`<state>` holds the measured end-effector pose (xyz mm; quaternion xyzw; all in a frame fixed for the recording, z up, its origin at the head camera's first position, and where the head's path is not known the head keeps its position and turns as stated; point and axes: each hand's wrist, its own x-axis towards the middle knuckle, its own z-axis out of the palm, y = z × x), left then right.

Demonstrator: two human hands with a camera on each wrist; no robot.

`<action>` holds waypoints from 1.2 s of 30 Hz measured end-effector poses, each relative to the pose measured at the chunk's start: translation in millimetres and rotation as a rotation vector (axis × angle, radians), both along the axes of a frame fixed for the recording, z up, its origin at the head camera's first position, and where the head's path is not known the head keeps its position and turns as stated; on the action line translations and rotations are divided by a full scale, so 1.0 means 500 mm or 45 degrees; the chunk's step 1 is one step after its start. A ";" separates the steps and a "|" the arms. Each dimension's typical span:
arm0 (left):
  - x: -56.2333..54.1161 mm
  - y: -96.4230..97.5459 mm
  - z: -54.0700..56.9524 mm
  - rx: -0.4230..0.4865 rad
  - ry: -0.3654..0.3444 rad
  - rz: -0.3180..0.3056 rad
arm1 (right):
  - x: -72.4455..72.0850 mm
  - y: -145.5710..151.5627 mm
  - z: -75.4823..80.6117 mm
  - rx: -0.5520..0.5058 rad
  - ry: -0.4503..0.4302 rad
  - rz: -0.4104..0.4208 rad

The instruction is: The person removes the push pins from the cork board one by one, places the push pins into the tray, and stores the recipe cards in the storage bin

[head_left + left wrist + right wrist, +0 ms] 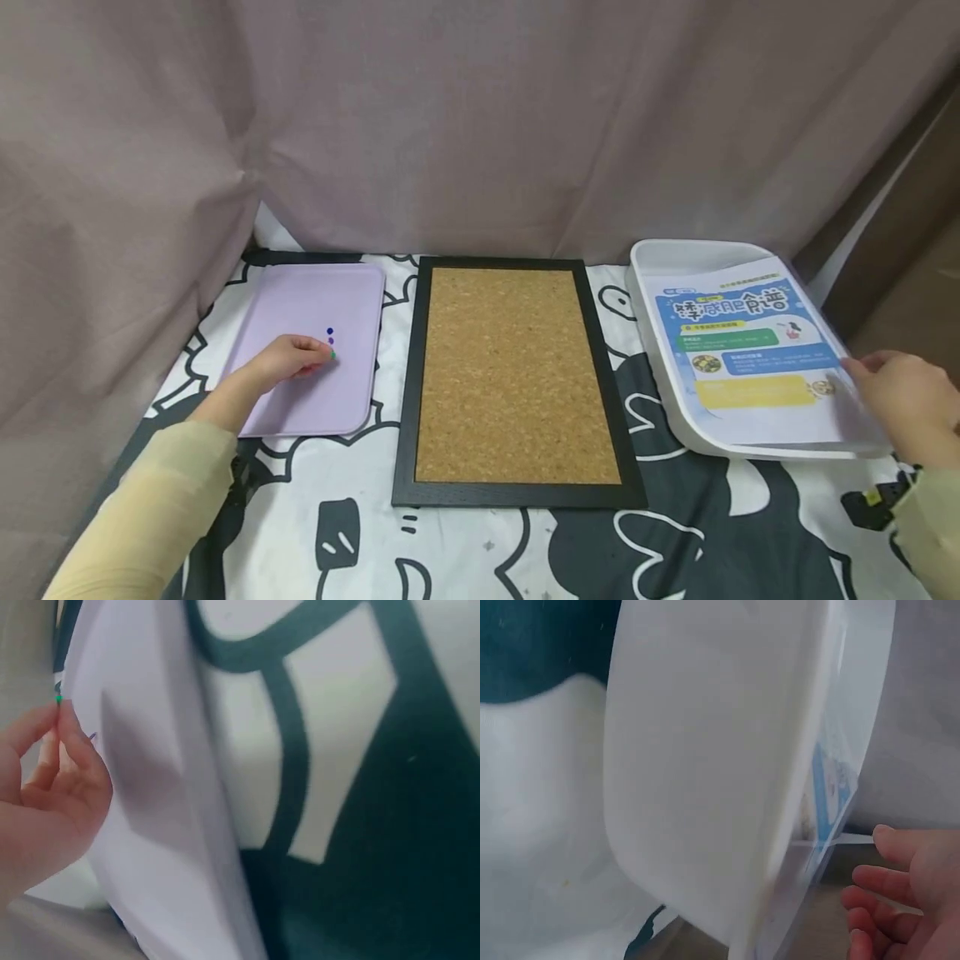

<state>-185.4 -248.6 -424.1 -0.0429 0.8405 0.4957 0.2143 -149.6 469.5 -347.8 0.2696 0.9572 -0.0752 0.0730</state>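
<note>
My left hand (288, 358) is over a lilac tray (322, 287) and pinches a small green pin (333, 355) between thumb and fingertip. In the left wrist view, the green pin (59, 698) sticks up from the fingertips. A blue pin (330, 331) and a purple pin (331, 340) lie on the tray just beyond that hand. My right hand (903, 400) reaches to the right edge of a printed sheet (750, 358) inside a white tray (795, 452). Its fingers are loosely bent and apart from the thumb, whose tip is right at a white edge in the right wrist view.
Between the two trays lies a cork board (517, 375) with a black frame. A black-and-white patterned cloth (480, 550) covers the table. Behind everything hangs a grey-brown curtain (465, 125), and a brown surface (911, 308) is at the far right.
</note>
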 end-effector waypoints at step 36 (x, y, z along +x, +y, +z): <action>-0.120 0.196 0.188 -0.411 0.897 -0.045 | -0.142 -0.404 0.098 -0.339 0.688 0.786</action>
